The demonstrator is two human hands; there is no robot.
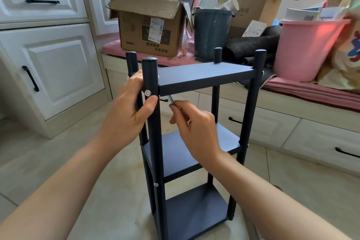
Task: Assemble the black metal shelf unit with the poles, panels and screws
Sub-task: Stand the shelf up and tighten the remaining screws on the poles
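The black shelf unit (194, 142) is stood upright on the tiled floor (58, 161), three panels fitted between four poles. The near-left pole (151, 76) is clasped by the left hand (128, 111), thumb beside a silver screw (148, 93). A small silver tool (171, 100) is pinched in the right hand (196, 128) just under the top panel (204, 76).

A room in a home: white panelled cabinets (48, 68) at left, beige tiled floor (58, 161), far window seat with pink cushion (303, 87), crowded with cardboard boxes (150, 25), a grey bin (211, 31) and pink bucket (305, 48).
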